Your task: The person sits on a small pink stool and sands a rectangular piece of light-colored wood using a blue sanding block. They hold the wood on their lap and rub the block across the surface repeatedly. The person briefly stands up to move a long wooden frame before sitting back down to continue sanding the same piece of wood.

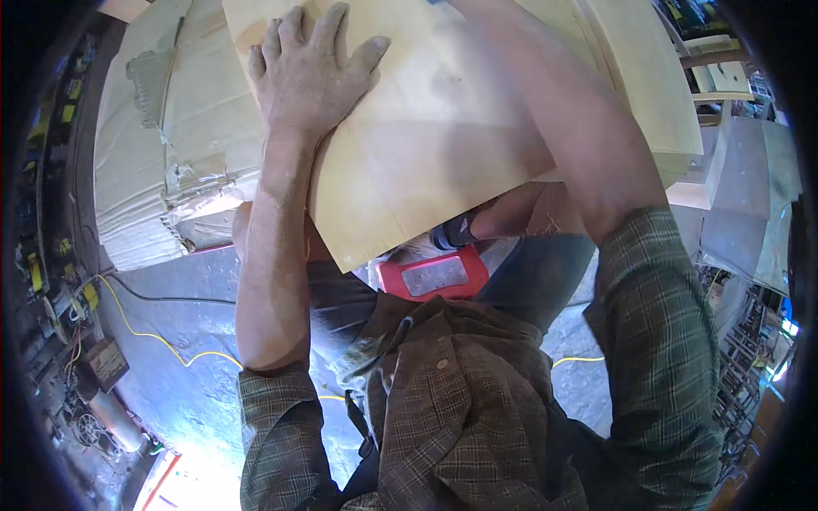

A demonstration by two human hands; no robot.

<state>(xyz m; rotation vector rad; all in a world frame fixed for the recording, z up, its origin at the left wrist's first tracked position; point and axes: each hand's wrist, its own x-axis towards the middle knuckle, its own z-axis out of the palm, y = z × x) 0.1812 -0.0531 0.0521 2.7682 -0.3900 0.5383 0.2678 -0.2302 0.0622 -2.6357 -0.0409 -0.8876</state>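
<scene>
My left hand (313, 78) lies flat on a pale, smooth wooden sheet (400, 183), its fingers spread and dusty. The sheet slants across my lap with one corner pointing toward me. Over its far right side reaches my right arm, blurred by motion. Only the edge of my right hand (464, 5) shows at the top of the view, so its fingers are hidden. A sliver of something blue (433, 2) appears beside it, too little to name.
Worn cardboard (128, 170) with torn edges lies to the left. More pale boards (656, 85) are stacked at right. Below the sheet is a red plastic frame-like object (434, 274) near a black strap (453, 232). A yellow cable (162, 339) crosses the grey floor.
</scene>
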